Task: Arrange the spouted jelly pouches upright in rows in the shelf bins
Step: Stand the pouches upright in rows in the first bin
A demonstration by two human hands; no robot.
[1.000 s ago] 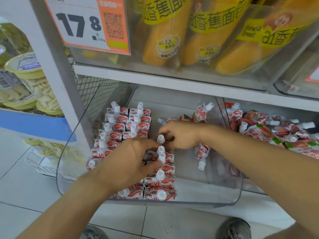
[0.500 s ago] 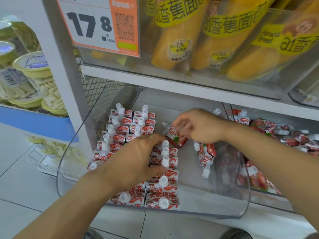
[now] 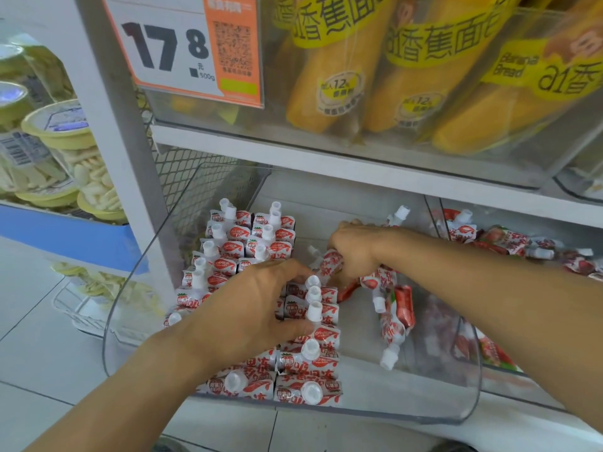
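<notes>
A clear plastic shelf bin holds red-and-white spouted jelly pouches. On its left side the upright pouches stand in rows with white caps up. My left hand rests on these rows, thumb against the third row. My right hand grips a jelly pouch just behind that third row, its spout pointing left. Loose pouches lie flat on the bin's right side.
A second bin to the right holds a heap of loose pouches. Above, a shelf bin carries banana bread bags and a price tag. Tubs of snacks stand at the left. Tiled floor lies below.
My right hand picked a pouch from the loose pile and brought it down to the back of the third row. My left hand stayed on the rows.
</notes>
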